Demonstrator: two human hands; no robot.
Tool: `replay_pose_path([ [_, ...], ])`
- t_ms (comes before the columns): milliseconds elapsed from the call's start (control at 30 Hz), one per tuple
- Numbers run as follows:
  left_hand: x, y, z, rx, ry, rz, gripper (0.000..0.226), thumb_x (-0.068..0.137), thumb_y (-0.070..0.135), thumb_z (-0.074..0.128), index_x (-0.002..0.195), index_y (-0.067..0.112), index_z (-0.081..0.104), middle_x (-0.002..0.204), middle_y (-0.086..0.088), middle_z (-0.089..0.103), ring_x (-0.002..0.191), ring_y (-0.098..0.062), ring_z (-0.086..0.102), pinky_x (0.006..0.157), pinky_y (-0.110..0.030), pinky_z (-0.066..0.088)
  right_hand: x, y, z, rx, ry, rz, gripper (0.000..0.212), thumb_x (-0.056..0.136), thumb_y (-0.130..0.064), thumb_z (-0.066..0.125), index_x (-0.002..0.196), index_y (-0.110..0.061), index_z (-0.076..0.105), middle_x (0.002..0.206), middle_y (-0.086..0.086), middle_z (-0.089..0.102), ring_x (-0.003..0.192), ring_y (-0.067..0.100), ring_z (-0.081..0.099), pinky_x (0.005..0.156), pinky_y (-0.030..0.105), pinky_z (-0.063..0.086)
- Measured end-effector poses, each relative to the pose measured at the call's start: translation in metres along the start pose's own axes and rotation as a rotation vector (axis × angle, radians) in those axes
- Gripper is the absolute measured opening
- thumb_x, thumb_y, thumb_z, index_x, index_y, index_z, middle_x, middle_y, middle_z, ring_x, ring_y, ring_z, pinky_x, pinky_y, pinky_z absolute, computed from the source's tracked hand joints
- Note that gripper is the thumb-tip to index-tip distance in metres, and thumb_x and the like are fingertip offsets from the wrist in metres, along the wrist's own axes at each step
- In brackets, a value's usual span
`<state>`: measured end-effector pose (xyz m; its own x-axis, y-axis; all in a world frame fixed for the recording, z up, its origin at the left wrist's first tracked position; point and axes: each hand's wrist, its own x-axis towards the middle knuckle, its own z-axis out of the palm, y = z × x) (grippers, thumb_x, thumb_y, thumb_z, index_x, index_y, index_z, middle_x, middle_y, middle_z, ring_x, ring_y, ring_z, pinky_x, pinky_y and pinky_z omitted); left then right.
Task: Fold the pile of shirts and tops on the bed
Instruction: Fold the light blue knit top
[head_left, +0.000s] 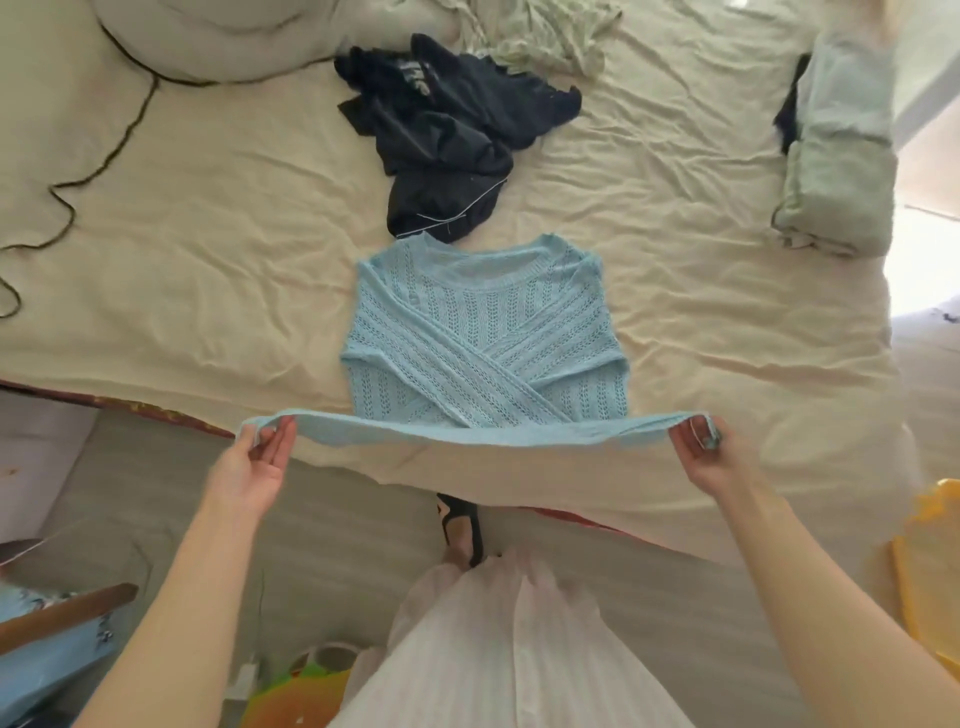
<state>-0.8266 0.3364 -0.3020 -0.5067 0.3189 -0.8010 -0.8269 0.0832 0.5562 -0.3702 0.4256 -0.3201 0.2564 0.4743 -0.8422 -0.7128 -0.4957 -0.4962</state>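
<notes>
Light blue knit sweater (483, 332) lies face up near the bed's near edge, sleeves crossed over the chest; its hem is lifted and stretched wide. Left hand (257, 462) pinches the hem's left corner, right hand (709, 452) pinches the right corner; fingertips partly buried in the knit, so exact grip hard to make out. The lower hem hides the sweater's bottom rows. Dark navy garments (447, 140) sit crumpled just beyond the collar, touching or nearly so; white print on one is unreadable. A pale patterned top (540, 36) lies bunched at the far edge, cut off by the frame. A folded stack of pale green clothes (836, 150) rests at the bed's right edge, something dark tucked behind it. A pillow (208, 36) at the far left corner is cut off; a dark cord (104, 150) snakes across the sheet. Cream sheet (701, 249) is wrinkled. Grey floor (337, 519) below the near edge; a sandalled foot (460, 530) shows, and a white pleated skirt (493, 649). Clutter at the lower left is unclear.
</notes>
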Motion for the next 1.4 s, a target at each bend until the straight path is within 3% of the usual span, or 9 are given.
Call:
replay_pose_path([
  [200,0.089,0.028,0.112,0.000,-0.088,-0.015,0.026,0.101,0.014,0.038,0.078,0.005,0.048,0.051,-0.003,0.058,0.114,-0.022,0.058,0.081,-0.029,0.054,0.068,-0.044,0.115,-0.001,-0.002,-0.054,0.035,0.099,-0.013,0.043,0.067,-0.006,0.055,0.043,0.002,0.056,0.045,0.014,0.064,0.049,0.030,0.056],
  [367,0.154,0.042,0.206,0.079,-0.150,0.033,0.026,0.100,0.010,0.038,0.077,0.005,0.048,0.060,-0.004,0.058,0.076,-0.018,0.065,0.095,-0.027,0.048,0.137,-0.069,0.203,-0.065,-0.065,-0.130,0.026,0.099,-0.012,0.040,0.076,-0.007,0.051,0.049,0.003,0.062,0.073,0.016,0.062,0.051,0.029,0.056],
  [567,0.199,0.018,0.224,0.471,-0.277,0.001,0.013,0.098,0.026,0.046,0.098,0.014,0.050,0.099,-0.002,0.057,0.091,-0.017,0.060,0.076,-0.031,0.055,0.172,-0.049,0.221,-0.172,-0.102,-0.075,0.033,0.100,-0.021,0.041,0.131,-0.008,0.043,0.122,0.009,0.047,0.113,0.025,0.047,0.101,0.043,0.043],
  [733,0.190,-0.039,0.134,0.828,0.102,0.139,0.040,0.091,0.009,0.054,0.130,0.003,0.045,0.094,-0.009,0.059,0.069,-0.013,0.049,0.064,-0.027,0.044,0.152,0.011,0.157,-0.466,0.184,0.056,0.020,0.097,-0.021,0.046,0.081,-0.011,0.051,0.084,0.005,0.055,0.074,0.017,0.057,0.057,0.025,0.052],
  [800,0.178,-0.061,0.096,0.889,0.273,0.102,0.043,0.089,0.015,0.059,0.128,0.001,0.047,0.111,-0.018,0.060,0.077,-0.017,0.047,0.069,-0.037,0.045,0.139,0.037,0.127,-0.511,0.307,0.071,0.027,0.097,-0.031,0.048,0.078,-0.012,0.049,0.073,0.004,0.049,0.065,0.016,0.052,0.058,0.026,0.046],
  [1000,0.137,-0.106,0.090,0.466,0.029,-0.398,0.041,0.094,0.048,0.040,0.121,0.016,0.039,0.118,-0.009,0.050,0.112,-0.022,0.048,0.103,-0.040,0.037,0.138,0.076,0.099,-0.189,0.178,0.315,0.050,0.092,-0.047,0.050,0.123,-0.008,0.040,0.106,0.012,0.052,0.094,0.023,0.055,0.093,0.042,0.043],
  [1133,0.152,-0.110,0.116,0.160,0.063,-0.291,0.029,0.091,0.025,0.054,0.117,0.012,0.051,0.123,-0.010,0.058,0.105,-0.026,0.058,0.096,-0.045,0.044,0.153,0.069,0.120,-0.018,0.229,0.253,0.025,0.097,-0.019,0.051,0.119,-0.008,0.051,0.102,0.009,0.060,0.104,0.023,0.057,0.096,0.038,0.044],
  [1300,0.154,-0.102,0.108,0.225,0.153,-0.127,0.011,0.094,0.010,0.053,0.097,0.020,0.055,0.114,-0.007,0.062,0.098,-0.022,0.061,0.095,-0.044,0.047,0.154,0.060,0.108,-0.094,0.295,0.172,0.006,0.097,-0.011,0.049,0.092,-0.012,0.051,0.086,0.002,0.058,0.075,0.016,0.057,0.077,0.033,0.053],
  [1400,0.141,-0.098,0.095,0.293,0.188,-0.102,0.013,0.094,0.008,0.053,0.102,0.018,0.055,0.099,-0.002,0.061,0.101,-0.023,0.059,0.090,-0.041,0.048,0.156,0.058,0.090,-0.137,0.342,0.135,0.022,0.095,-0.007,0.051,0.117,-0.010,0.053,0.095,0.005,0.062,0.088,0.020,0.062,0.082,0.036,0.051],
])
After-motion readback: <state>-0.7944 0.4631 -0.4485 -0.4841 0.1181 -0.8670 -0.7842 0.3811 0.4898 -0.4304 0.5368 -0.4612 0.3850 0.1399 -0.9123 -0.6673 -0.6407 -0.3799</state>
